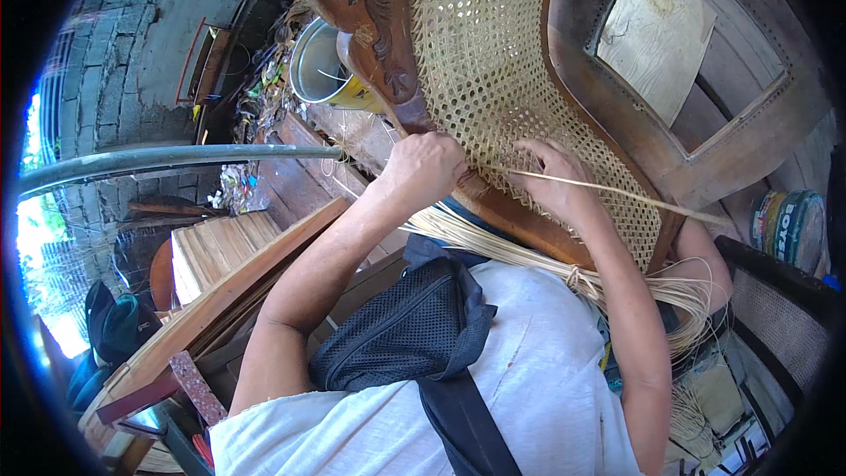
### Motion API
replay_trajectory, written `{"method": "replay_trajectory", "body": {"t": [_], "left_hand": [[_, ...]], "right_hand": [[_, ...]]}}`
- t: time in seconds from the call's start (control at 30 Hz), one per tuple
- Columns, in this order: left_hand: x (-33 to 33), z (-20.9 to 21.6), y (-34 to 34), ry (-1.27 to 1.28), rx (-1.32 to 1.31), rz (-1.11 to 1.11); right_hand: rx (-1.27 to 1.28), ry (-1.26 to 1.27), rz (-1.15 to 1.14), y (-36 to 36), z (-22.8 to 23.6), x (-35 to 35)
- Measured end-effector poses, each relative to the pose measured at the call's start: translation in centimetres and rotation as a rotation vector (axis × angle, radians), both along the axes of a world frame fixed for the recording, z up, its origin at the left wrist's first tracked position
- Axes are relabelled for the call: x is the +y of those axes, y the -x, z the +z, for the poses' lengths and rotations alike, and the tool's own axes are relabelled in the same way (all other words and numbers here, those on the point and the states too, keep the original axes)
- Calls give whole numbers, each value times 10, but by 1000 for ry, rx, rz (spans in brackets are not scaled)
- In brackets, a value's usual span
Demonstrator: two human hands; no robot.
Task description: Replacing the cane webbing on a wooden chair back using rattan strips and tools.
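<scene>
A carved brown wooden chair frame (374, 0) leans in front of me, filled with a woven cane panel (480, 35). My left hand (427, 163) is closed in a fist at the panel's lower left edge, by the wooden rail (529, 225); its fingertips are hidden. A long pale cane strand (652, 198) runs from near that fist off to the right. My right hand (560, 183) is over the lower weave, its thumb and forefinger curved apart, with the strand passing across the gap between them. Across my lap lies a tied bundle of loose cane strands (511, 251).
At the right stand a second wooden frame (648, 154) with an open middle, a paint can (789, 225) and a dark chair (775, 300). A metal pipe (185, 157) juts in from the left. Beyond it are a bucket (319, 62) and a wooden beam (229, 291).
</scene>
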State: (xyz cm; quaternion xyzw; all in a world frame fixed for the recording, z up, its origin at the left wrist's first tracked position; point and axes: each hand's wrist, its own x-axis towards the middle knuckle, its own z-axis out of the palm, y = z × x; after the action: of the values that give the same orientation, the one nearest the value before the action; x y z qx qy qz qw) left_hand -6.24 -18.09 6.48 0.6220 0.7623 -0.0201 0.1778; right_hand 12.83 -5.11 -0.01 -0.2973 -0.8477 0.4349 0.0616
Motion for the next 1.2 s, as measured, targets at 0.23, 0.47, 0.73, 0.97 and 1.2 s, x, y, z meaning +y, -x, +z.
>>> {"method": "replay_trajectory", "body": {"t": [0.23,0.47,0.73,0.97,1.2], "left_hand": [[20,10,-4,247,17,206],[35,6,9,344,-53,155],[50,2,1,478,-94,135],[42,14,13,392,-83,177],[39,17,-4,253,87,111]], "right_hand": [[14,234,139,-11,26,-10],[6,200,-20,-12,12,-18],[31,171,-1,-13,8,-17],[-7,230,-3,-14,9,-11],[-47,255,3,-12,9,-10]]}}
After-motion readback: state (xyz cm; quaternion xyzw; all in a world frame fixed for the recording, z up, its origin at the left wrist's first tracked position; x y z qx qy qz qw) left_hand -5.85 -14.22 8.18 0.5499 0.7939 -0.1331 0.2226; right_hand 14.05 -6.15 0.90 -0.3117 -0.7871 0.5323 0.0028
